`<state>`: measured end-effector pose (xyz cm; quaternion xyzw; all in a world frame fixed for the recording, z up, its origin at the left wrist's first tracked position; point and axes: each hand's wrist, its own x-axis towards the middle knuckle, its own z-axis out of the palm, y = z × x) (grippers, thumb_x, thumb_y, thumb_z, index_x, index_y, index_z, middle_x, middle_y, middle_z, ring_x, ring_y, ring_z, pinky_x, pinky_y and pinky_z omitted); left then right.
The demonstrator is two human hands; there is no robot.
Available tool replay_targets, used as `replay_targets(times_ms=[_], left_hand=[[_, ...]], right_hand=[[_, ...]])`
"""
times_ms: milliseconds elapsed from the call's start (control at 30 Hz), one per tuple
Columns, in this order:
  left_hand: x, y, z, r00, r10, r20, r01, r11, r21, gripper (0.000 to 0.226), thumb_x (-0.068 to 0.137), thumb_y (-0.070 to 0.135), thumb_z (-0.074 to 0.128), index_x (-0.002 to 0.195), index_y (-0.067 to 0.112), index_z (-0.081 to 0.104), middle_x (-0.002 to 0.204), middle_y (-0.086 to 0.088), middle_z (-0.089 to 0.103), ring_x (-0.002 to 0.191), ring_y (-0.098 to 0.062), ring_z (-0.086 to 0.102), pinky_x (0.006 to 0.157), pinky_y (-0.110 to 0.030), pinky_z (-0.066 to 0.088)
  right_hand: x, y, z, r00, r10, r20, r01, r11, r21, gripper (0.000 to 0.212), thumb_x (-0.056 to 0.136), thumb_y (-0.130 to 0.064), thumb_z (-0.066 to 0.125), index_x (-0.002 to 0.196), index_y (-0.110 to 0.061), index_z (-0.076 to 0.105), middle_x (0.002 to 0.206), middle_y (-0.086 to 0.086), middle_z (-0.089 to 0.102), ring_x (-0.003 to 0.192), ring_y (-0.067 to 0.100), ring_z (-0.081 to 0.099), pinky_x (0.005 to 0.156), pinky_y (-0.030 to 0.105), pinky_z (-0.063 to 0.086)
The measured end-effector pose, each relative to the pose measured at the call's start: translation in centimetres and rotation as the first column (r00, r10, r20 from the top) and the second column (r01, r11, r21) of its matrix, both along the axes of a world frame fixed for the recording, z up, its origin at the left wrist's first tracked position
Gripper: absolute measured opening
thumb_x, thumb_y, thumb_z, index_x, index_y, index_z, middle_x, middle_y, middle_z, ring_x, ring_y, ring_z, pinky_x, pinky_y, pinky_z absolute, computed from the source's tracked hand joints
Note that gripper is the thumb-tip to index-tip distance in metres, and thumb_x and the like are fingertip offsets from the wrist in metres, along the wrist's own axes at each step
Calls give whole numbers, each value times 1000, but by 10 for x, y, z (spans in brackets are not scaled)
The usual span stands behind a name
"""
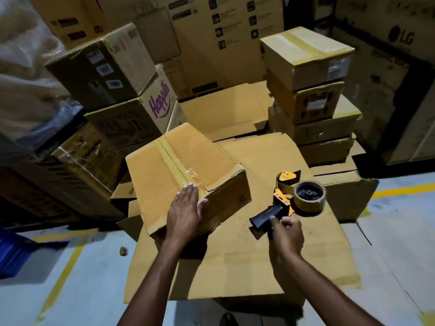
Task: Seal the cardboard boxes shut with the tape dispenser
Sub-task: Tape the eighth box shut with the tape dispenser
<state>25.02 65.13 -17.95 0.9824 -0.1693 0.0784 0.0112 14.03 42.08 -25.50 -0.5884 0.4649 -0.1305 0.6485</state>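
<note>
Left hand [186,205]: lying flat with straight fingers, pressing the taped seam of the cardboard box [164,175] at centre frame.
Right hand [288,234]: curling round the handle of the tape dispenser [289,196], which is resting on flattened cardboard [235,255] right of centre.
Tape risk: the wrinkled end is probably lifting.
Box risk: it is sitting tilted, so pressing may be rocking it.

Dim warm light, blurred bowed edges, tape glare

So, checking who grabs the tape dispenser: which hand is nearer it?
Right. The right hand holds the tape dispenser by its handle; the left hand rests flat on the cardboard box beside it.
</note>
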Motion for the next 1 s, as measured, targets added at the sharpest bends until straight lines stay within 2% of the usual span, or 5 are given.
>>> replay_targets(times_ms=[133,300,467,633,1000], left_hand=[[-6,-15,3,997,74,-10,-75,997,-35,62,110,47,30,161,11,28,170,-9,23,157,-22,17,128,-36,9],[-31,-54,4,969,246,-26,-246,968,-48,82,104,63,30,164,11,11,171,-13,10,159,-28,5,128,-48,2],[-10,-96,7,970,217,-111,-223,973,-53,94,98,71,40,165,14,6,172,-16,2,159,-32,-3,123,-65,-4],[5,-148,13,937,328,-123,-339,937,-82,92,94,72,44,162,15,21,170,-18,12,159,-35,-2,107,-80,-20],[29,-204,-1,860,489,-148,-501,753,-427,64,87,54,66,138,18,50,161,-6,35,156,-30,12,116,-71,-13]], right_hand=[[15,-10,2,998,1,65,-39,808,588,27,95,-22,71,116,-6,66,106,15,70,96,27,67,82,37,55],[46,-30,14,983,-70,171,-105,550,828,16,96,-14,69,102,-6,57,104,18,63,104,34,63,101,50,52],[62,-34,19,983,-77,169,-105,523,846,23,98,-15,63,77,-8,54,62,9,52,61,25,49,66,41,50],[66,-28,12,958,-159,239,-123,526,842,24,103,-17,57,81,-8,56,66,8,57,69,25,56,73,42,50],[34,-71,24,950,-113,290,-184,544,818,31,96,-11,60,67,-15,49,46,-5,39,33,10,37,36,21,36]])
